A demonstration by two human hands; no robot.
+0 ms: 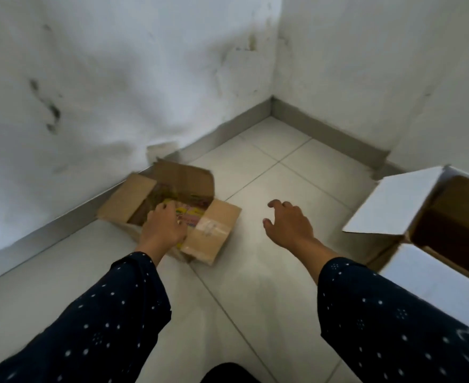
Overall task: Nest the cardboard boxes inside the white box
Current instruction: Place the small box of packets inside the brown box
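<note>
A brown cardboard box [214, 230] sits on the floor by the left wall, flaps open, with a colourful printed box or sheet inside it. My left hand [163, 226] is closed over the near rim of this box, fingers curled inside. My right hand [290, 223] hovers over the bare floor to the right of the box, fingers spread, holding nothing. At the right edge stands the large white box [396, 200], flaps open, its brown inside showing; it is partly cut off by the frame.
Grey tiled floor [269, 167] runs into a room corner with white, stained walls [117, 78] and a grey skirting. Open floor lies between the cardboard box and the white box. My dark dotted sleeves fill the lower frame.
</note>
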